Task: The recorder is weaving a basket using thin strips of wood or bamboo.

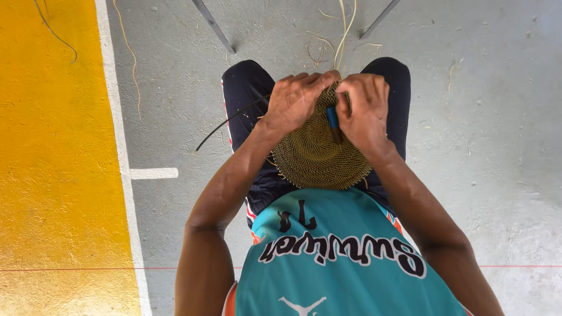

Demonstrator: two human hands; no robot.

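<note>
A round woven disc (316, 155) is being held on the lap, its 12 o'clock rim pinched by the left hand (295, 99). A blue-handled tool (332, 120) is being gripped by the right hand (364, 108); each strand is best drawn snug.

Bright, even daylight, soft shadows only, sharp focus throughout (edges slightly stretched by the wide lens).

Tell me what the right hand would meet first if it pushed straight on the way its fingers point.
The right hand, holding a blue-handled tool, points toward the left hand across the woven disc's rim. It would likely meet the left fingers almost at once; depth is unclear.
</note>
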